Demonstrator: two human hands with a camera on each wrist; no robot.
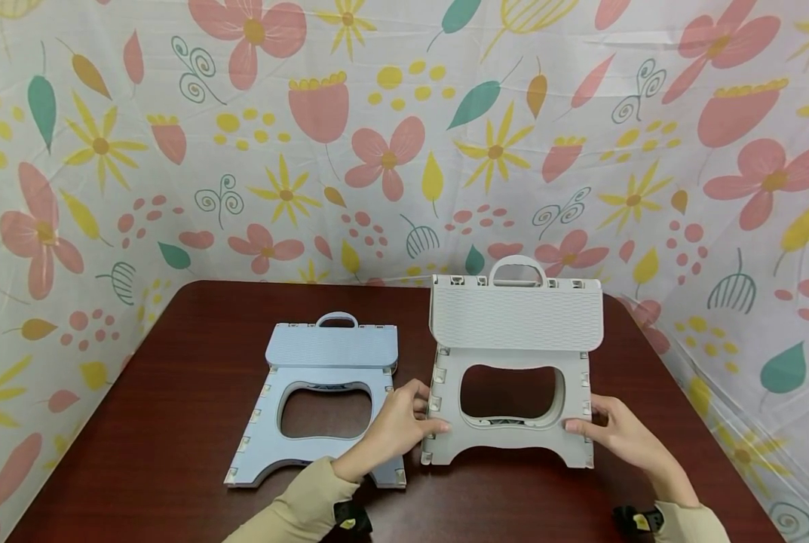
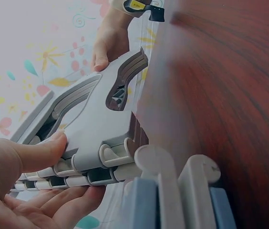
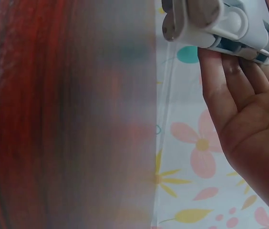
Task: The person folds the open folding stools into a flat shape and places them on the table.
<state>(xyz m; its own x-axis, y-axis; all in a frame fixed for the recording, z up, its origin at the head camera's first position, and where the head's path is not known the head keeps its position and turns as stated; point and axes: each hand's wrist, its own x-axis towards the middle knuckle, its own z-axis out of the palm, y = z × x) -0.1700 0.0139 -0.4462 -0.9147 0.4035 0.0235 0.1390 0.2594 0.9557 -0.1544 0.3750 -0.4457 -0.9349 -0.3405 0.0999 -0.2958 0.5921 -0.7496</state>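
A light grey folding step stool, folded flat with its carry handle at the top, is held between both hands near the table's right side. My left hand grips its lower left edge, thumb on the front face and fingers behind, as the left wrist view also shows. At the opposite edge my right hand grips it low down, its thumb on the front; in the right wrist view its fingers lie along the hinged side. A blue folding step stool, also folded flat, lies to the left, partly hidden by my left forearm.
The dark reddish-brown table carries the blue stool, whose legs reach close to my left arm. Behind and beside the table hangs a flower-patterned curtain. Black straps circle both wrists over beige sleeves.
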